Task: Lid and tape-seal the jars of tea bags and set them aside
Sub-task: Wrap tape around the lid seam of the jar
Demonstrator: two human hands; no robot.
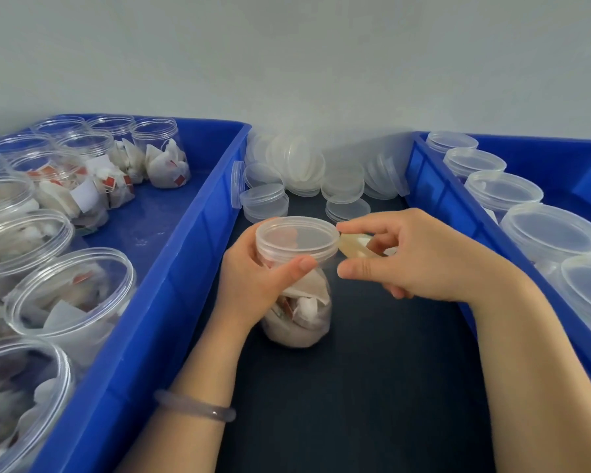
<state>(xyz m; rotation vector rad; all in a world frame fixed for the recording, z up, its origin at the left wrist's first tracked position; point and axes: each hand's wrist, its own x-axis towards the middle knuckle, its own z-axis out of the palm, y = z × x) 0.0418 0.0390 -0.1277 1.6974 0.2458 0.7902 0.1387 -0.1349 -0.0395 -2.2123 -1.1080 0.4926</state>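
A clear plastic jar of tea bags [302,310] stands on the dark table between two blue bins, with a translucent lid [297,237] on top. My left hand [253,281] grips the jar just under the lid, thumb across its front. My right hand [413,256] holds a small roll of clear tape [355,246] against the lid's right edge, pinched between thumb and fingers. The tape's loose end is hard to make out.
The left blue bin [171,268] holds several open jars of tea bags [72,295]. The right blue bin [451,206] holds several lidded jars [553,233]. A heap of loose lids [307,172] lies at the back by the wall.
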